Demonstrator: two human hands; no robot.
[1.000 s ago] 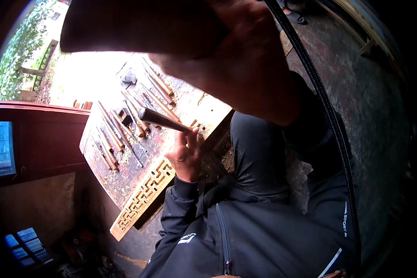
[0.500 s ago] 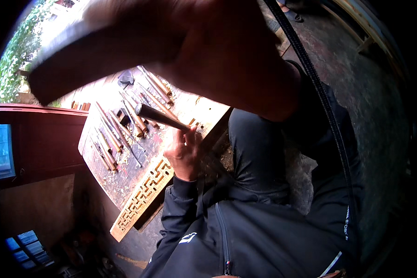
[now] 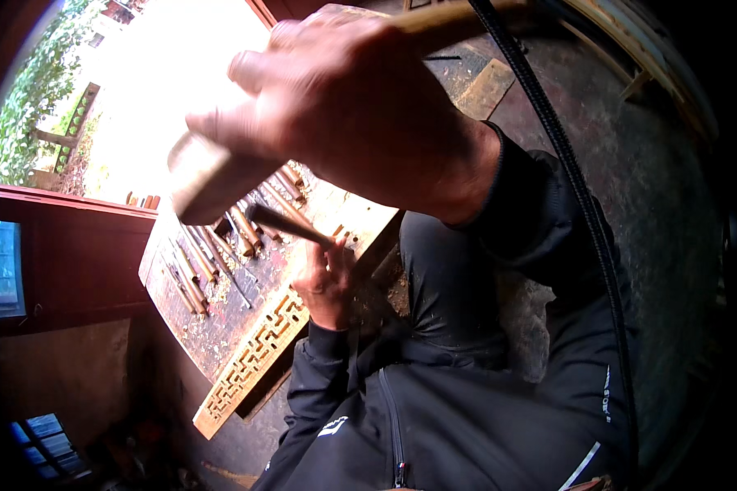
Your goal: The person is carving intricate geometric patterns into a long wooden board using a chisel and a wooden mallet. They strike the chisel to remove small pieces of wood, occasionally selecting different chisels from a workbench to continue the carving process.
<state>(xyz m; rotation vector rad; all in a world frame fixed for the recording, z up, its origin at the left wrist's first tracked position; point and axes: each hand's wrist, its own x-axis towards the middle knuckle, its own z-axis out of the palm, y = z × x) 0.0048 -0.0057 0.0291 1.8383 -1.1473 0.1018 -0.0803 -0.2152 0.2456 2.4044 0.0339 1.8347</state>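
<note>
My left hand (image 3: 327, 288) is closed around a chisel (image 3: 287, 223), whose dark handle slants up out of the fist toward the far left. The hand rests at a light wooden board (image 3: 214, 416) with a pierced and cut lattice pattern. The chisel's cutting end is hidden by my fingers. My right hand (image 3: 360, 106) is raised high above, large and close to the camera, its fingers wrapped round a wooden mallet (image 3: 213, 184). The mallet's blunt end hangs above the chisel handle, apart from it as far as I can see, and is blurred by motion.
Several chisels and gouges (image 3: 244, 233) lie in rows on the worn workbench (image 3: 192, 327), among wood shavings. A black braided cord (image 3: 565, 155) hangs down the right side. My knee (image 3: 442, 270) is beside the bench. Bright outdoor light floods the far left.
My right hand and the mallet have come down and turned, with the mallet's end now nearer the chisel handle. My left hand and the chisel have barely moved.
</note>
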